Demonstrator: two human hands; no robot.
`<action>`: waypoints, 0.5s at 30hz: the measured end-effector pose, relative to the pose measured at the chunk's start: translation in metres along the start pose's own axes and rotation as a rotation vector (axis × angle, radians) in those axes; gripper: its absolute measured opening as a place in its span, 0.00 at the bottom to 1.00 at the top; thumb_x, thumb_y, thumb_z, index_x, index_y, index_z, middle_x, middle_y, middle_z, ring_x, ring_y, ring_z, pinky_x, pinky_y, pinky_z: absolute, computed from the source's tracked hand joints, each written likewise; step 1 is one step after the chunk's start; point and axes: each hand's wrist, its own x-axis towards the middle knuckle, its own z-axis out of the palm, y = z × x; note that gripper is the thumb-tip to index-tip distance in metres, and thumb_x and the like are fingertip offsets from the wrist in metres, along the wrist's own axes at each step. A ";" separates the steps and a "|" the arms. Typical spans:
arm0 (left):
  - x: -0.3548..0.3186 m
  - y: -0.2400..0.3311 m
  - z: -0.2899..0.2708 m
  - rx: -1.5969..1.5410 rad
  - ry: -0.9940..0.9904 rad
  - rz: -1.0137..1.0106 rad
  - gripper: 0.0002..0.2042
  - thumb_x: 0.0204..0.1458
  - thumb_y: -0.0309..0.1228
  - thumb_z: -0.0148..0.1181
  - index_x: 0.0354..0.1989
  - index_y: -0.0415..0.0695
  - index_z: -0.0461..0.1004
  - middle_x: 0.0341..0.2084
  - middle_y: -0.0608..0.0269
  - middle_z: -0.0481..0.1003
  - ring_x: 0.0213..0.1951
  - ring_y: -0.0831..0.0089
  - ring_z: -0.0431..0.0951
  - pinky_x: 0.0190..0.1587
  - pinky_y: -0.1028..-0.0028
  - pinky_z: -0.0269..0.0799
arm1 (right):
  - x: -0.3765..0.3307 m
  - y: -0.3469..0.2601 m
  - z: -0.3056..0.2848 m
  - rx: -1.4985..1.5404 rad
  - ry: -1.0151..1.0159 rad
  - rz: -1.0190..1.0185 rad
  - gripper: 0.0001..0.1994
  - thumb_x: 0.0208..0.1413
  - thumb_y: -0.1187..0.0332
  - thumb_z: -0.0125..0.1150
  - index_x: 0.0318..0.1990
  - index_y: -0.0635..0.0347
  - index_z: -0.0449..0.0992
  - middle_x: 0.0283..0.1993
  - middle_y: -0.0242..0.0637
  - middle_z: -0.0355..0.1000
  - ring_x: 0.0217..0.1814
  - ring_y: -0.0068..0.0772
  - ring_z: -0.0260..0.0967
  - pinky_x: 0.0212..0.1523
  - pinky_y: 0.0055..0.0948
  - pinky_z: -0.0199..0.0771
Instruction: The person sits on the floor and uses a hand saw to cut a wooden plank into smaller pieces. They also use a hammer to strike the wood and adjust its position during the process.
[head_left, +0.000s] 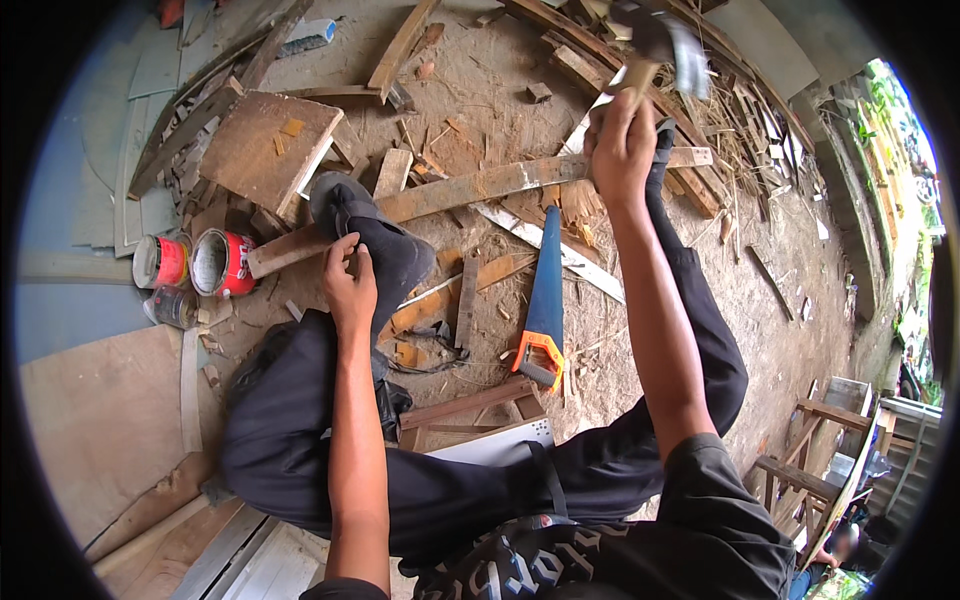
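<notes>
Right hand (622,140) clenched on raised hammer (660,45), left hand (350,285) pinching long plank (480,190) on the dirt floor (700,330) under the shoe (375,240); best strike square, fingers clear.

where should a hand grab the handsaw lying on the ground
Take the handsaw by its orange and black handle, the end nearest the person. The blue blade runs away from it toward the long plank, so a hand coming from the person's side, from above, meets the handle first and stays off the blade. Both the left hand and the right hand are busy.
</notes>
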 end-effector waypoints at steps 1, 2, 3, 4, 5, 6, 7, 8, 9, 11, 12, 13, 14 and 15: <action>-0.002 -0.002 -0.002 0.014 -0.006 0.014 0.10 0.58 0.27 0.60 0.47 0.38 0.78 0.42 0.52 0.78 0.43 0.60 0.78 0.45 0.64 0.74 | 0.006 0.004 0.002 0.080 0.040 -0.028 0.21 0.73 0.49 0.42 0.38 0.58 0.67 0.20 0.25 0.62 0.14 0.17 0.57 0.16 0.18 0.57; -0.002 -0.002 -0.001 0.016 -0.010 0.034 0.10 0.58 0.27 0.60 0.47 0.38 0.78 0.43 0.53 0.78 0.43 0.60 0.78 0.46 0.64 0.74 | 0.004 0.020 -0.001 0.023 0.068 -0.145 0.20 0.73 0.50 0.42 0.37 0.59 0.64 0.20 0.26 0.61 0.14 0.19 0.57 0.17 0.20 0.59; -0.002 -0.001 0.004 0.010 -0.016 0.055 0.10 0.58 0.27 0.60 0.47 0.38 0.78 0.43 0.53 0.78 0.43 0.60 0.78 0.46 0.65 0.74 | -0.007 0.057 -0.014 -0.186 0.120 -0.252 0.17 0.73 0.56 0.45 0.39 0.61 0.66 0.24 0.30 0.65 0.20 0.23 0.62 0.19 0.24 0.63; 0.000 0.003 0.013 -0.007 -0.018 0.051 0.10 0.58 0.27 0.60 0.47 0.38 0.78 0.43 0.53 0.78 0.43 0.61 0.78 0.46 0.65 0.74 | -0.030 0.104 -0.030 -0.444 0.181 -0.380 0.19 0.72 0.54 0.46 0.40 0.64 0.68 0.24 0.32 0.67 0.20 0.26 0.63 0.19 0.27 0.66; -0.004 0.008 0.026 -0.040 -0.034 0.040 0.11 0.58 0.27 0.60 0.47 0.39 0.78 0.43 0.53 0.78 0.43 0.61 0.78 0.46 0.65 0.74 | -0.063 0.148 -0.056 -0.662 0.128 -0.250 0.21 0.71 0.52 0.47 0.41 0.66 0.69 0.24 0.34 0.68 0.20 0.29 0.64 0.20 0.29 0.68; -0.006 0.010 0.032 -0.056 -0.047 0.032 0.11 0.58 0.28 0.60 0.47 0.39 0.78 0.43 0.54 0.78 0.43 0.61 0.78 0.46 0.65 0.74 | -0.090 0.179 -0.077 -0.812 -0.021 0.064 0.23 0.70 0.51 0.49 0.42 0.69 0.71 0.25 0.36 0.69 0.21 0.31 0.66 0.20 0.31 0.70; -0.003 0.008 0.030 -0.059 -0.036 0.028 0.11 0.59 0.28 0.60 0.47 0.39 0.78 0.43 0.54 0.78 0.43 0.61 0.78 0.46 0.65 0.74 | -0.095 0.182 -0.082 -0.850 -0.378 0.690 0.26 0.69 0.49 0.50 0.43 0.71 0.72 0.25 0.38 0.71 0.21 0.34 0.67 0.20 0.34 0.73; 0.002 -0.004 0.008 -0.008 -0.011 0.029 0.11 0.59 0.28 0.59 0.47 0.39 0.78 0.43 0.54 0.78 0.43 0.62 0.78 0.46 0.65 0.74 | -0.090 0.144 -0.046 -0.602 -0.356 0.955 0.32 0.68 0.40 0.45 0.38 0.67 0.74 0.20 0.35 0.68 0.15 0.31 0.63 0.16 0.32 0.69; -0.002 0.000 0.014 -0.030 -0.014 0.016 0.11 0.59 0.28 0.59 0.47 0.39 0.78 0.43 0.55 0.78 0.43 0.62 0.78 0.46 0.66 0.74 | -0.076 0.142 -0.059 -0.681 -0.428 0.996 0.32 0.67 0.38 0.44 0.35 0.64 0.73 0.20 0.34 0.68 0.16 0.28 0.63 0.16 0.32 0.67; 0.002 0.002 0.009 -0.024 -0.003 0.027 0.11 0.59 0.28 0.59 0.47 0.39 0.78 0.42 0.55 0.78 0.43 0.63 0.78 0.46 0.66 0.74 | -0.066 0.110 -0.056 -0.697 -0.438 0.799 0.30 0.69 0.40 0.45 0.36 0.64 0.71 0.20 0.32 0.66 0.15 0.26 0.62 0.16 0.32 0.67; 0.000 0.002 0.013 -0.029 -0.006 0.038 0.10 0.59 0.28 0.59 0.47 0.38 0.78 0.42 0.56 0.78 0.43 0.63 0.78 0.46 0.66 0.74 | -0.063 0.098 -0.059 -0.622 -0.323 0.755 0.27 0.71 0.44 0.43 0.37 0.62 0.71 0.19 0.32 0.65 0.14 0.25 0.61 0.15 0.31 0.65; -0.001 0.002 0.016 -0.033 -0.007 0.048 0.10 0.59 0.28 0.59 0.47 0.38 0.78 0.42 0.56 0.78 0.43 0.63 0.78 0.45 0.66 0.74 | -0.050 0.091 -0.060 -0.430 -0.225 0.603 0.25 0.72 0.47 0.42 0.36 0.61 0.70 0.20 0.31 0.66 0.14 0.23 0.61 0.14 0.28 0.63; -0.001 -0.002 0.010 -0.028 -0.017 0.022 0.10 0.59 0.27 0.59 0.47 0.38 0.78 0.41 0.55 0.78 0.43 0.63 0.78 0.44 0.66 0.74 | -0.040 0.068 -0.049 -0.285 -0.202 0.562 0.24 0.73 0.48 0.41 0.35 0.59 0.69 0.21 0.30 0.65 0.14 0.22 0.60 0.14 0.25 0.61; -0.001 -0.005 0.006 -0.004 -0.003 0.043 0.10 0.59 0.27 0.59 0.46 0.39 0.78 0.40 0.55 0.78 0.42 0.62 0.78 0.42 0.66 0.74 | -0.028 0.051 -0.036 -0.100 -0.145 0.490 0.23 0.73 0.47 0.41 0.35 0.57 0.67 0.20 0.28 0.63 0.15 0.21 0.59 0.14 0.23 0.59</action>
